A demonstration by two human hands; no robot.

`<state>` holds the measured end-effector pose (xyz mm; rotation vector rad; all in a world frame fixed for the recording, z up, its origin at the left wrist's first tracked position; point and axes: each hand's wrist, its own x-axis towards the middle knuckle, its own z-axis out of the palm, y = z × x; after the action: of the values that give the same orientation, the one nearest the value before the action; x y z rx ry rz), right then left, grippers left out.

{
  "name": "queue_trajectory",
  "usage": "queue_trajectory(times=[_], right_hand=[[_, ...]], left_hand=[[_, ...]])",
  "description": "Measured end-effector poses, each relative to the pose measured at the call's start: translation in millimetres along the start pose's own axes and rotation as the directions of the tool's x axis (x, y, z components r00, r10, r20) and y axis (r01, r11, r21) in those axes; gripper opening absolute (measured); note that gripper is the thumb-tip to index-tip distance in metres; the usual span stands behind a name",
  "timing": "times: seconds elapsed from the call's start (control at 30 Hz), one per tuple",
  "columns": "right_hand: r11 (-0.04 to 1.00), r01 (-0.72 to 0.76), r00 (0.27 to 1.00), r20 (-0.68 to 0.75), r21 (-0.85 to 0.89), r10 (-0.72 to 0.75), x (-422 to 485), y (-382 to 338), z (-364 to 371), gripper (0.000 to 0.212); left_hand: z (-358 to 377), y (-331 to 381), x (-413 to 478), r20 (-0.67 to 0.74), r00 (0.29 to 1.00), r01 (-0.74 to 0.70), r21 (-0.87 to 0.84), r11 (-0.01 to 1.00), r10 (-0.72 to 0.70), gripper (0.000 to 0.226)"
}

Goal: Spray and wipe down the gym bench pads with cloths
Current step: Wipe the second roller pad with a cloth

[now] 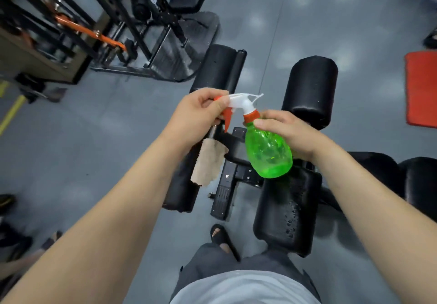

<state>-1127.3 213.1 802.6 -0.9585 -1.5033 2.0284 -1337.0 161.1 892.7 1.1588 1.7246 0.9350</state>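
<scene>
We are at the spraying step: our right grip (286, 131) holds the bottle (269, 157) by its neck, our left grip (201, 114) pinches the nozzle (218, 98) with the cloth (208, 164) hanging beneath, the droplet-beaded pad (288, 209) lies below the right grip, and next, we judge, comes aiming and squeezing.

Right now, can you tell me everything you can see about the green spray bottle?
The spray bottle has a see-through green plastic body, rounded and wider at the bottom, with an orange collar, a white sprayer head and an orange trigger. It is held in the air, tilted, above the black bench pads. The right hand grips its neck and shoulder; the left hand pinches the nozzle end of the head. How full it is, I cannot tell.
</scene>
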Motion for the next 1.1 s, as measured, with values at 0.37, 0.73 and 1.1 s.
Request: queue_trajectory(times=[0.37, 0.73, 1.1], right_hand=[[0.973, -0.045, 0.979, -0.182, 0.228, 0.088, 47, -21, 3, 0.01], [0.982, -0.187, 0.963, -0.193, 0.016, 0.187, 92, -47, -5, 0.039], [0.944, -0.308, 0.946, -0.142, -0.117, 0.291, 131, -77, -12, 0.026]], left_hand=[[-58, -63, 47, -0.341, 0.914, 0.233, -0.001, 0.972, -0.22, 0.016], [-44, -100, 127, -0.318, 0.944, 0.198, 0.327, 0.924, -0.089, 0.02], [-22, -134, 145, -0.31, 0.951, 0.164, 0.493, 0.855, -0.004, 0.058]])
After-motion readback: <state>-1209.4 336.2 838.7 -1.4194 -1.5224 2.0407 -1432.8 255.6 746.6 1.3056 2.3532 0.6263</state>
